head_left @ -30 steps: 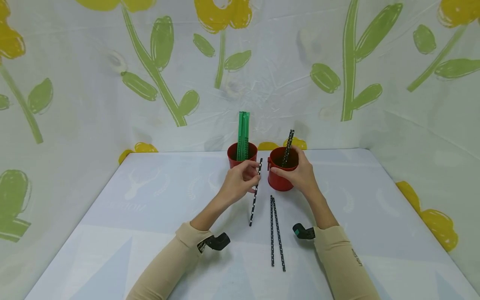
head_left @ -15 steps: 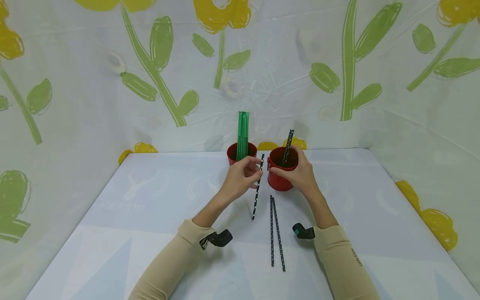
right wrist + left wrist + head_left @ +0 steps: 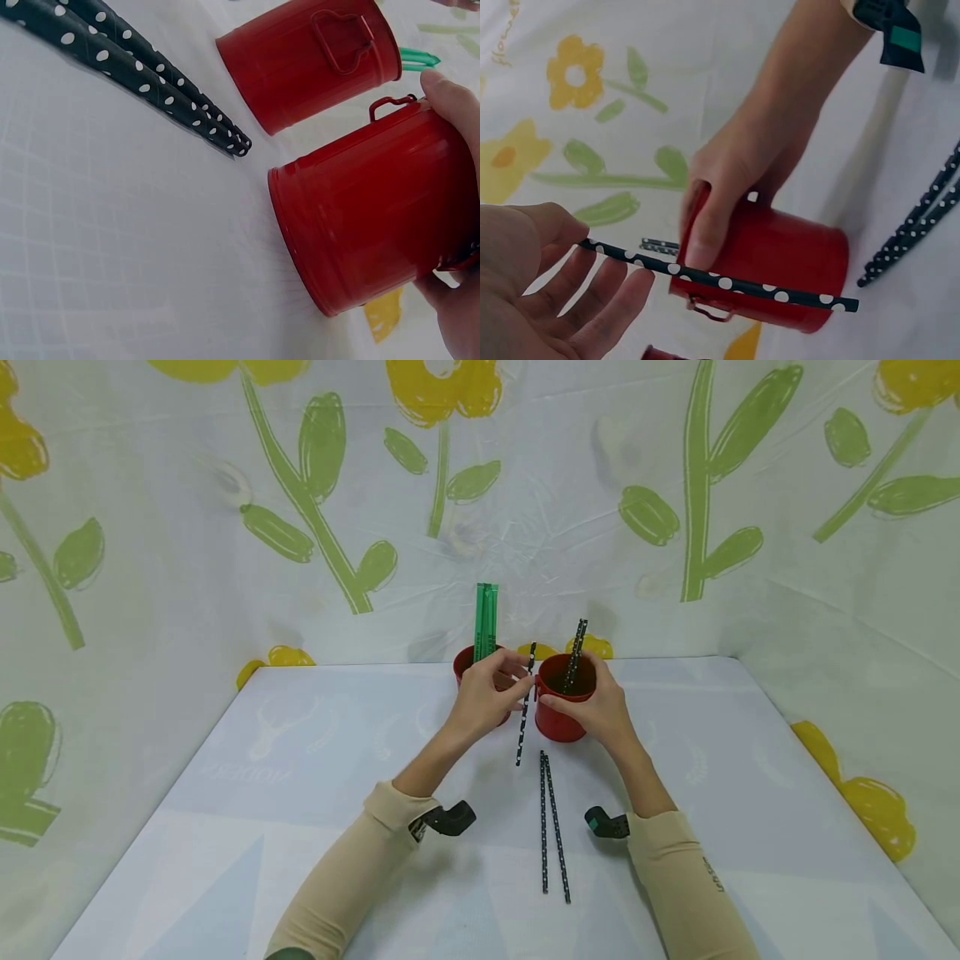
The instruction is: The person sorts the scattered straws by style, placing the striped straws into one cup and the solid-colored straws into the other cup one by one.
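Observation:
Between thumb and fingers my left hand (image 3: 487, 692) pinches a black straw with white dots (image 3: 523, 727), held upright with a slight tilt just left of the right-hand red bucket (image 3: 558, 720). My right hand (image 3: 606, 706) grips that bucket by its rim and side, thumb in front. Inside it lean a few more dotted straws (image 3: 577, 647). In the left wrist view, the pinched straw (image 3: 727, 283) crosses in front of the bucket (image 3: 780, 244). Two dotted straws (image 3: 553, 827) lie on the table in front of the buckets.
A second red bucket (image 3: 463, 664), partly hidden behind my left hand, holds green wrapped sticks (image 3: 486, 618). Its side handle (image 3: 341, 41) shows in the right wrist view. Behind the white table (image 3: 262, 843) hangs a flower-printed cloth (image 3: 555, 527).
My left hand has moved up and slightly right, away from me, bringing the pinched straw beside the bucket. The right hand stays on its bucket, and the straws on the table have not moved.

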Demonstrator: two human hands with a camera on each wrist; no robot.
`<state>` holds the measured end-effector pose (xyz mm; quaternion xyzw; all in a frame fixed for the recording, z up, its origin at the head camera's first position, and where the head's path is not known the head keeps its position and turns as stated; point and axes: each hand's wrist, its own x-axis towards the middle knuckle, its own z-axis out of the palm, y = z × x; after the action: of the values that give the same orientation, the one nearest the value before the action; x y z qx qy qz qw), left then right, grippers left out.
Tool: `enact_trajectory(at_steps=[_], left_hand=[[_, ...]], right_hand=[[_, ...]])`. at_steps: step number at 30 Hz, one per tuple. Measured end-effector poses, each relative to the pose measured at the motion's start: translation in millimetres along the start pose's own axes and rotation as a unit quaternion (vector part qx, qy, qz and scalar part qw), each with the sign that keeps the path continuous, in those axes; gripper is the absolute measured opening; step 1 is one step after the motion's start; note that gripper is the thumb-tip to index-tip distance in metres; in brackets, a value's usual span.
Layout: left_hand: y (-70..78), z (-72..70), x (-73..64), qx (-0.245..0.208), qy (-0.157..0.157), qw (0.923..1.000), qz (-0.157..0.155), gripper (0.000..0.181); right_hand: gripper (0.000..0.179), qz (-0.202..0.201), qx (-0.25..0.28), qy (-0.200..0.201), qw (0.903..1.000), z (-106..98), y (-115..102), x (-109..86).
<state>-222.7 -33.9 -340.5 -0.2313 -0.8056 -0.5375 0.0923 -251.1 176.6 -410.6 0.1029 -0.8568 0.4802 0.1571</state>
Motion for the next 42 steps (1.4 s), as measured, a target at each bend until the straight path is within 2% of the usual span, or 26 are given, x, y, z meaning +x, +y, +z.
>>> enact_trajectory(at_steps=[14, 25, 33, 42], left_hand=[[30.9, -9.6, 25.6, -0.034, 0.014, 0.9987, 0.037, 0.026], [51.8, -12.0, 47.7, -0.045, 0.039, 0.9970, 0.049, 0.027], [59.2, -7.3, 59.6, -0.052, 0.051, 0.9961, 0.050, 0.028], [56.1, 0.3, 67.8, -0.047, 0.061, 0.9960, 0.046, 0.028]], right_hand=[[0.093, 0.012, 0.009, -0.004, 0.9999, -0.3, -2.6, 0.4], [0.094, 0.019, 0.004, -0.005, 0.9998, -0.8, -1.0, 0.4], [0.094, 0.023, 0.011, -0.009, 0.9996, -0.8, -1.9, 0.4], [0.097, 0.027, 0.010, -0.012, 0.9995, -1.5, -2.9, 0.6]])
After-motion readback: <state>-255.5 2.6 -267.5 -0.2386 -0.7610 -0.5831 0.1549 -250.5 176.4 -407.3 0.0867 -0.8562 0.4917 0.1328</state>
